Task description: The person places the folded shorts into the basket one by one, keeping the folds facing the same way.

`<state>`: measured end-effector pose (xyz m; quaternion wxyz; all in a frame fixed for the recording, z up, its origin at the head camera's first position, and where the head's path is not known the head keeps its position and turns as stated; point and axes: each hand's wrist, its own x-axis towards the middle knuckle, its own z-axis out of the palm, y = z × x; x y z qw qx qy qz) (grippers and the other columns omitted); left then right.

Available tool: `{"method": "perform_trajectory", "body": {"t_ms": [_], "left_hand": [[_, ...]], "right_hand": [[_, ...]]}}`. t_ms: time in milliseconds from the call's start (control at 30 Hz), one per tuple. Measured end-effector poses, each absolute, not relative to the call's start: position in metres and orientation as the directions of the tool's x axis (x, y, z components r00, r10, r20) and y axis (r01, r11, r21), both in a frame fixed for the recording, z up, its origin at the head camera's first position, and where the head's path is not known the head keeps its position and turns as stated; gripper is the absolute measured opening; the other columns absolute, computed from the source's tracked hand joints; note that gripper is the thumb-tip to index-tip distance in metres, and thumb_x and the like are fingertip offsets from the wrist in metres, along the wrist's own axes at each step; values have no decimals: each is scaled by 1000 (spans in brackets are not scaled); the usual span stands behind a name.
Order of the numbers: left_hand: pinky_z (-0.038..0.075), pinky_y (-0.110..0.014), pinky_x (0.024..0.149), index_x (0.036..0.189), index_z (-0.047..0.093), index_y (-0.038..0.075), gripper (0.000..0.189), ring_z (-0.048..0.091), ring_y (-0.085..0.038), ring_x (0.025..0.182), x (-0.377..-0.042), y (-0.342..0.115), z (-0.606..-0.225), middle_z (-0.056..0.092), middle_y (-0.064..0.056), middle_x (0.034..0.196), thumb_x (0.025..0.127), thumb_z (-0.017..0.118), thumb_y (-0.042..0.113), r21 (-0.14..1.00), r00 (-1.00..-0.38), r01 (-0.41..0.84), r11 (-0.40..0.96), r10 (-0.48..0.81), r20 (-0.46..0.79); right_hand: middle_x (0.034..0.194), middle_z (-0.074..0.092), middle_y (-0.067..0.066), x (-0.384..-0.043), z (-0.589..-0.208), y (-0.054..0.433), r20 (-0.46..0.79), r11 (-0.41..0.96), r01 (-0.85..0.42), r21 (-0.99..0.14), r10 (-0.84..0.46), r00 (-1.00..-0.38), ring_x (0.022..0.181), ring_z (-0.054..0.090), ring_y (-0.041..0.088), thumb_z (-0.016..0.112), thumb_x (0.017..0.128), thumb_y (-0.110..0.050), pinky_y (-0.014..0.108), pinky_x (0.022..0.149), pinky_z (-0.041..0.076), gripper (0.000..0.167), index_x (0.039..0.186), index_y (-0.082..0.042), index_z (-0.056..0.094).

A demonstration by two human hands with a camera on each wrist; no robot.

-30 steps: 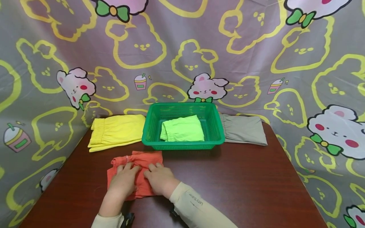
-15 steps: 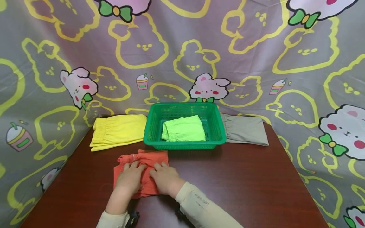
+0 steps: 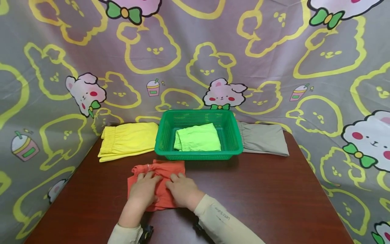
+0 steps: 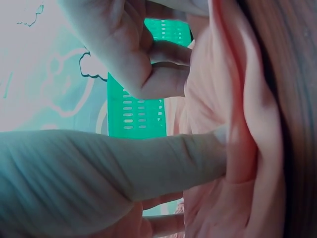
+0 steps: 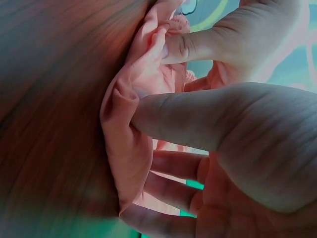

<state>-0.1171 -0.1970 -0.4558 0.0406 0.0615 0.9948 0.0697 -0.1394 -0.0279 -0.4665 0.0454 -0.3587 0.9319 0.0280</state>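
Folded orange pants (image 3: 162,196) with a gathered elastic waistband lie on the table in front of the basket. My left hand (image 3: 142,190) rests on their left half, and its thumb (image 4: 168,161) pushes into a fold in the left wrist view. On the right half lies my right hand (image 3: 184,191), fingers spread over the top. Its thumb (image 5: 173,116) presses the near edge, denting the cloth in the right wrist view. Both hands work from above, with the thumbs on the near side. Parts of the pants are hidden beneath the hands.
A green plastic basket (image 3: 198,155) stands at the back, holding a folded lime-green garment (image 3: 199,138). To its left are folded yellow pants (image 3: 131,139), and to its right a folded grey garment (image 3: 265,139). A cartoon-print curtain (image 3: 182,37) hangs behind the brown table (image 3: 268,189).
Both hands have slid the orange pants a little to the right across the table, closer to the basket's front. The view has also shifted slightly.
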Motion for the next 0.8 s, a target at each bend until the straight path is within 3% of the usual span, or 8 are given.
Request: {"method": "perform_trajectory", "body": {"t_ms": [433, 800], "left_hand": [[55, -61, 77, 130, 68, 16, 71, 48, -44, 121, -119, -187, -459, 58, -16, 139, 66, 97, 23, 121, -985, 150, 981, 159, -63], [54, -61, 76, 130, 69, 18, 72, 48, -42, 120, -122, -178, -464, 58, -14, 138, 64, 97, 26, 109, -984, 168, 980, 174, -46]], "right_hand": [[120, 57, -3, -140, -465, -12, -89, 737, -676, 19, -672, -735, 102, 53, 18, 83, 82, -34, 29, 69, 55, 47, 125, -26, 66], [117, 57, -3, -142, -467, 0, -82, 743, -670, -12, -668, -739, 101, 54, 19, 86, 80, -35, 31, 65, 55, 47, 122, -24, 67]]}}
